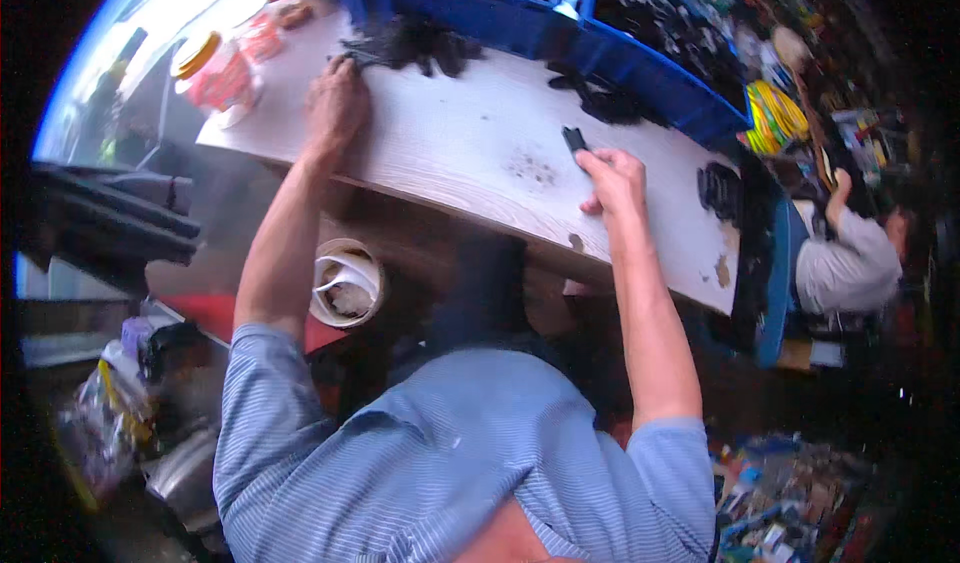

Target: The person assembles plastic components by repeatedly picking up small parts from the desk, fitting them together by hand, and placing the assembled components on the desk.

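Note:
My right hand is above the right half of the white wood-grain table. Its thumb and fingers pinch a small black plastic-looking piece, which sticks out beyond the fingertips. At the far left of the table, my left hand has its fingers curled down at the left end of a heap of black pieces. What those fingertips hold is too blurred and hidden to make out. Another small heap of black pieces lies beyond my right hand, and a neat black stack is near the table's right end.
Blue bins with dark pieces line the table's far edge. A yellow-lidded jar stands at the left corner. Below the table's near edge is a white bucket. At right sits another person, near a yellow striped bundle.

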The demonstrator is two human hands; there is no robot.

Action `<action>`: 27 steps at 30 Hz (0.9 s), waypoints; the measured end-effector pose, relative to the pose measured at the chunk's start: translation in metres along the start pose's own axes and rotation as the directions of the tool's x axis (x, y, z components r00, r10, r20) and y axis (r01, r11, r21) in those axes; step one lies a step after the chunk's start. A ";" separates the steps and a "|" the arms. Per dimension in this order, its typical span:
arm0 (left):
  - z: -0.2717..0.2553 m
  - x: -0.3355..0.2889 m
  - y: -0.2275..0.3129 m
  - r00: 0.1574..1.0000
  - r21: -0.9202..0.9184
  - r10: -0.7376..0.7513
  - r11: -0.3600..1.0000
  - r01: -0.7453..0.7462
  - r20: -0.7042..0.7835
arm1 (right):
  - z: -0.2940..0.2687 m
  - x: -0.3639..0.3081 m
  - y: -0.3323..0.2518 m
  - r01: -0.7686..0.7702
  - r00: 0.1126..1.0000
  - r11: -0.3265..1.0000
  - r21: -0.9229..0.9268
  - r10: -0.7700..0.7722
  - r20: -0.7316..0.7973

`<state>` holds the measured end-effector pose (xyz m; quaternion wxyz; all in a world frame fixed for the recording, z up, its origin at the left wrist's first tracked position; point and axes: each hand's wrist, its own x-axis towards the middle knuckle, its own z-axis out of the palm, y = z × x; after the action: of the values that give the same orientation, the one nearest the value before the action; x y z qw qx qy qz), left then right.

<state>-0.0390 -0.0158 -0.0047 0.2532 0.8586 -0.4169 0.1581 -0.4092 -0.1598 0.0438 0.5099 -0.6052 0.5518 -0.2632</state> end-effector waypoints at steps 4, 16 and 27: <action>-0.002 -0.018 0.021 0.990 -0.039 0.138 0.990 -0.138 0.020 | -0.013 0.003 0.003 -0.061 0.998 0.987 0.146 0.059 0.018; -0.016 -0.028 0.054 0.935 0.183 0.343 0.929 -0.323 -0.093 | -0.129 0.036 0.026 -0.126 0.855 0.899 0.419 0.313 -0.415; -0.017 -0.076 0.141 0.852 -0.273 0.506 0.846 -0.459 0.135 | -0.113 0.070 0.020 -0.100 0.899 0.969 0.224 0.184 -0.396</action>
<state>-0.1978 -0.0316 0.0151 0.2593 0.7015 -0.6590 0.0795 -0.4991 -0.2592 0.0471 0.4569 -0.4398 0.6611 -0.4010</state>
